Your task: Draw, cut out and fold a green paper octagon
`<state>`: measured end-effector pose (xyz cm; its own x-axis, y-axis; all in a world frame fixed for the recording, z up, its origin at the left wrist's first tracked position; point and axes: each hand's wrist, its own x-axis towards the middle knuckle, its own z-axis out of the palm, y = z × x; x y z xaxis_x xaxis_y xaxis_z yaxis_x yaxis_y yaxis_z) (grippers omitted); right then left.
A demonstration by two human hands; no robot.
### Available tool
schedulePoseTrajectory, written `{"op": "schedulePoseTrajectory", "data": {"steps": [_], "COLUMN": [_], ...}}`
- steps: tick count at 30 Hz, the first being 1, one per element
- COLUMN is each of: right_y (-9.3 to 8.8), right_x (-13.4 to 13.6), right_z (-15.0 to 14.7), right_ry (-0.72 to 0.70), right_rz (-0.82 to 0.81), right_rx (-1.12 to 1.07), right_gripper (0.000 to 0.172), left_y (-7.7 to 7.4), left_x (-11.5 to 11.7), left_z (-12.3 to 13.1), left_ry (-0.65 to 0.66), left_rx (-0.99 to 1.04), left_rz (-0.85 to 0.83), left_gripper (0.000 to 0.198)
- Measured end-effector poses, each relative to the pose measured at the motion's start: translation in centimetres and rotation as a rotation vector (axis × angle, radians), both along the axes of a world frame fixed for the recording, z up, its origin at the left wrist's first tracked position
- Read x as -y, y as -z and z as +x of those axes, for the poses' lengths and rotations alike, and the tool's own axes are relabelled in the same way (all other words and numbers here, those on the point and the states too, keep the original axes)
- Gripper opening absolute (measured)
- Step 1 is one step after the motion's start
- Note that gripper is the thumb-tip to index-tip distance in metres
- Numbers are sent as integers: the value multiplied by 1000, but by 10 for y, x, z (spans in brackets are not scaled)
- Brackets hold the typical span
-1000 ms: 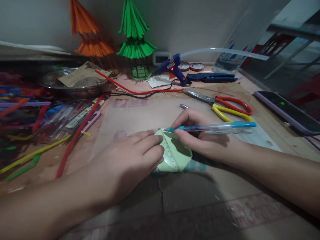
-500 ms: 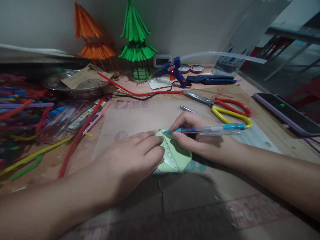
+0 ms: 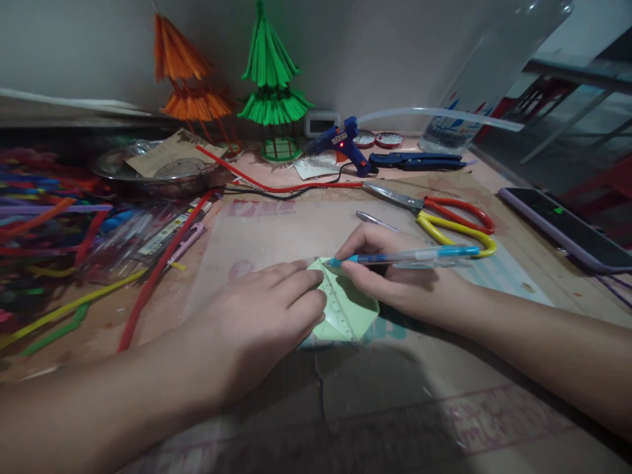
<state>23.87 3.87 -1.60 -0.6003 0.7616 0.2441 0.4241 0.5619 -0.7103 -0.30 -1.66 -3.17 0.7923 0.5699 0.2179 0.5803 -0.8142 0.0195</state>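
Observation:
A light green piece of paper (image 3: 363,313) with angled corners lies flat on the work surface. Across it rests a clear ruler (image 3: 336,309) with scale marks, its edge running diagonally. My left hand (image 3: 276,303) presses the ruler and paper down, fingers together and slightly curled; its thumb is hidden. In my right hand (image 3: 380,263) is a blue-and-clear pen (image 3: 415,255), pinched between thumb and finger. The pen's tip touches or nearly touches the paper by the ruler's upper end. Behind the right hand lies another slim pen (image 3: 375,220), partly hidden.
Scissors (image 3: 454,220) with red and yellow handles and a phone (image 3: 567,227) lie at right. A blue glue gun (image 3: 340,141), pliers (image 3: 417,160), green (image 3: 271,72) and orange (image 3: 190,72) tiered models and a metal bowl (image 3: 106,168) stand behind. Pipe cleaners (image 3: 148,289) spread left.
The view has shifted slightly. Both hands, the pen, the ruler and the paper keep nearly the same positions.

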Motion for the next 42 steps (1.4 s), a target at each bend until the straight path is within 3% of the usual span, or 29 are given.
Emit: {"op": "schedulePoseTrajectory", "data": {"steps": [30, 38, 42], "right_y": [1, 2, 4], "right_x": [1, 0, 0], "right_z": [0, 1, 1], "right_ry": [-14, -4, 20], "right_rz": [-10, -10, -16], "right_rx": [-4, 13, 4], "right_gripper": [6, 5, 5], "left_y": [3, 1, -3], "left_x": [-3, 9, 13], "left_z": [0, 3, 6], "left_ry": [-9, -71, -79], "left_rx": [0, -74, -43], "left_rz": [37, 99, 139], "left_gripper": [17, 17, 28]}}
